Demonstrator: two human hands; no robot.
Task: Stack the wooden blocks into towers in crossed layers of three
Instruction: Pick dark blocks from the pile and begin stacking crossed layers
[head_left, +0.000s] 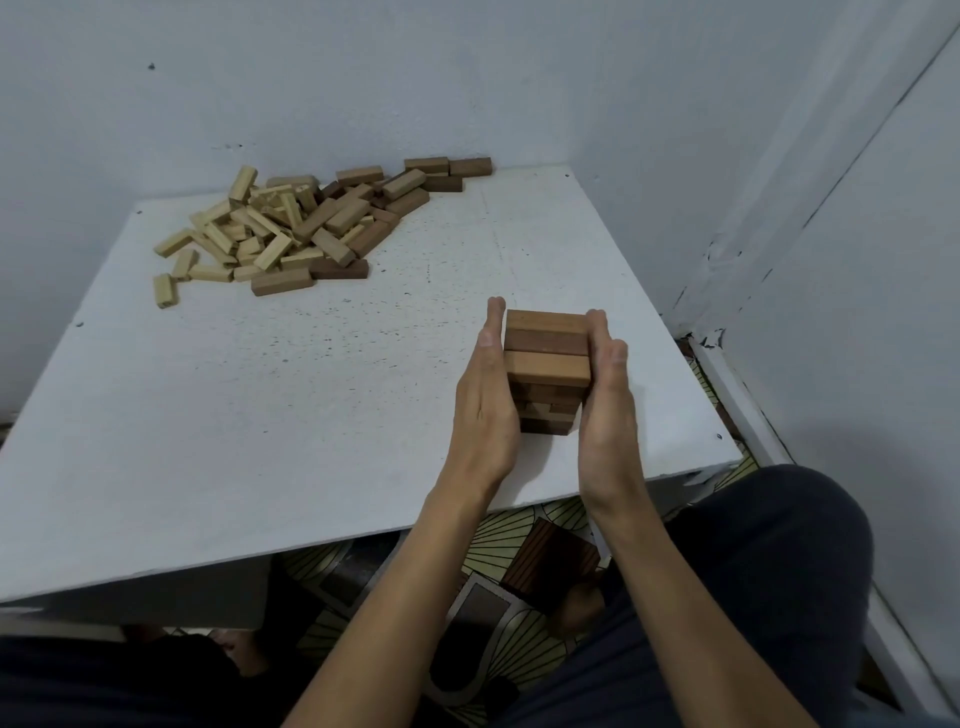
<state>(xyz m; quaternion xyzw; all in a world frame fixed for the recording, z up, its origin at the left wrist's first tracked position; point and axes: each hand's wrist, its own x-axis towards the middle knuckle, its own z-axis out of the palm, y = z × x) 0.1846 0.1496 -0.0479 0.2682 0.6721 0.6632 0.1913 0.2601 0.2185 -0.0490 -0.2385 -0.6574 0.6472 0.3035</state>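
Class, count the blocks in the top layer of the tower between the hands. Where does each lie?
3, side by side atop the tower: a tan far block, a reddish middle block, a tan near block. None seems hidden.

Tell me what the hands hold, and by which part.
The block tower, pressed between flat palms: left hand on its left side, right hand on its right side; no curled grip round it.

I see my left grip (485, 410) and right grip (608, 415) pressing flat, fingers straight, against opposite sides of the brown tower (546, 345) on the white counter (311, 405). Three blocks form its top layer. Far beyond the tower, to its left, lies the loose block pile (291, 228).
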